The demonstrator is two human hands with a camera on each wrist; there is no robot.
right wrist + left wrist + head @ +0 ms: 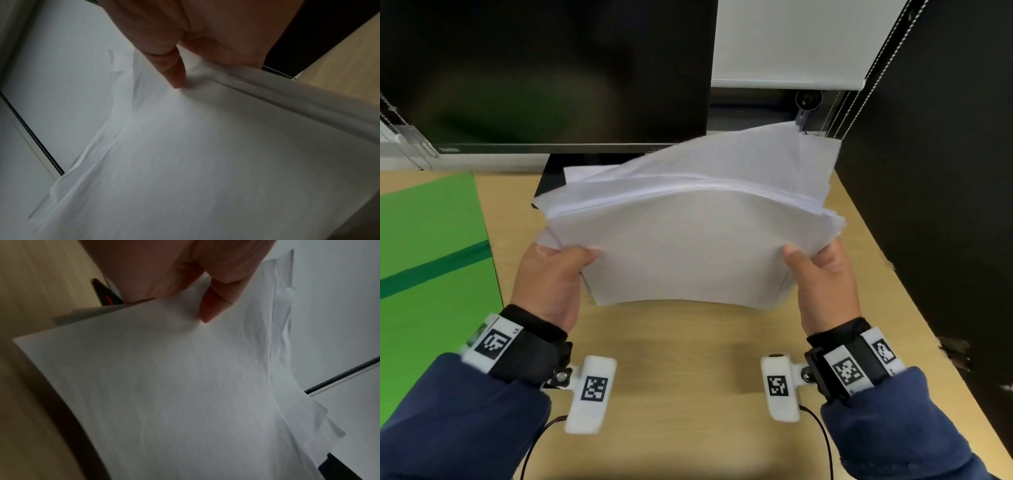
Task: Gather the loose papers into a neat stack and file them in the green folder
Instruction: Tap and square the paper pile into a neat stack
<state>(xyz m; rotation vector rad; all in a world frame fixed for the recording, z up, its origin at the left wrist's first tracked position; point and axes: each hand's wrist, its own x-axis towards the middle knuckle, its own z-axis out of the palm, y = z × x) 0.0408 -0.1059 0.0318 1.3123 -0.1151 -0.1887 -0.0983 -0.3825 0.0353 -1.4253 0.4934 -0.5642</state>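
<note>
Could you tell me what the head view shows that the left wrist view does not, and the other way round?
Only the head view shows the green folder lying on the desk to the left, the dark monitor, and the right hand gripping the papers' right edge. Only the left wrist view shows, close up, a fingertip pressing into the sheets from the underside and their far edges fanned out unevenly. Both show the left hand holding the raised papers above the desk.

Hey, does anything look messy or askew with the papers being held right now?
Yes. The bundle of white paper sheets, gripped by the left hand and right hand, is not squared: the far sheets fan out and their edges are staggered, one corner sticking up at the far right.
</note>
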